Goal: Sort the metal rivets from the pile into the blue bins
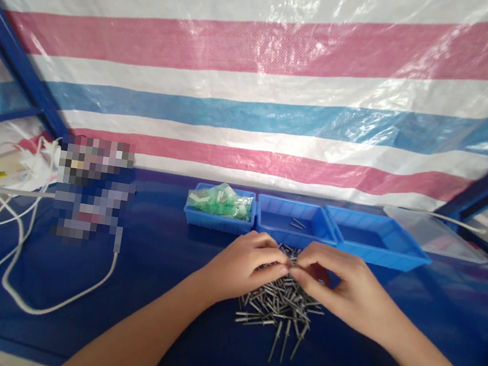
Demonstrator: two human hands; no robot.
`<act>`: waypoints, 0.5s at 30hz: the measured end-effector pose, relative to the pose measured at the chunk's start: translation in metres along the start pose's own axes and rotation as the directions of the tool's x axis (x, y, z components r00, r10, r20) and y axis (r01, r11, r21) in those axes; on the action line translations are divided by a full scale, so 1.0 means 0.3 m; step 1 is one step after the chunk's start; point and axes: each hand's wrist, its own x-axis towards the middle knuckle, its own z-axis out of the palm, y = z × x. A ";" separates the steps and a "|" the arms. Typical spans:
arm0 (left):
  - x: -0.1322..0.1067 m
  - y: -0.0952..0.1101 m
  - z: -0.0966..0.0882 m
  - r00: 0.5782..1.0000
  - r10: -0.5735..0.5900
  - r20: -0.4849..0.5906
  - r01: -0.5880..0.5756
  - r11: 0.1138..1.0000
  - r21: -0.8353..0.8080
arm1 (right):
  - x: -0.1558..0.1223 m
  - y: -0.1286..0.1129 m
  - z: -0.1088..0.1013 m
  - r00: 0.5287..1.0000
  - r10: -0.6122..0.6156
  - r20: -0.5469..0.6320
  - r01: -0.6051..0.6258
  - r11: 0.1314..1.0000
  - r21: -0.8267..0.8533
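Observation:
A heap of metal blind rivets (277, 301) lies on the blue tabletop. Over its far side, my left hand (245, 264) and my right hand (343, 281) come in from either side, and their fingertips nearly meet. On each, thumb and index finger are closed in a pinch; anything held there is too small to make out. Just beyond my hands stands the middle blue bin (296, 220), with a couple of rivets (297, 223) on its floor.
Left of the middle bin, another blue bin (218, 222) holds green-and-clear plastic bags (221, 201). A third blue bin (377, 238) is at the right, beside a clear plastic sheet (433, 234). White cables (15, 259) trail across the table's left. Striped sheeting (254, 111) hangs behind.

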 end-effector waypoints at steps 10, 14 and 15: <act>0.002 -0.044 -0.032 0.994 -0.084 -0.065 0.091 0.991 0.101 | 0.131 0.078 -0.112 0.927 -0.011 -0.376 -0.158 0.895 -0.417; 0.005 -0.045 -0.019 0.997 -0.075 -0.011 0.076 0.990 0.115 | 0.125 0.102 -0.105 0.969 0.011 -0.246 -0.125 0.882 -0.455; 0.006 -0.043 -0.012 0.997 -0.079 -0.006 0.079 0.989 0.127 | 0.111 0.095 -0.096 0.981 0.003 -0.195 -0.087 0.902 -0.423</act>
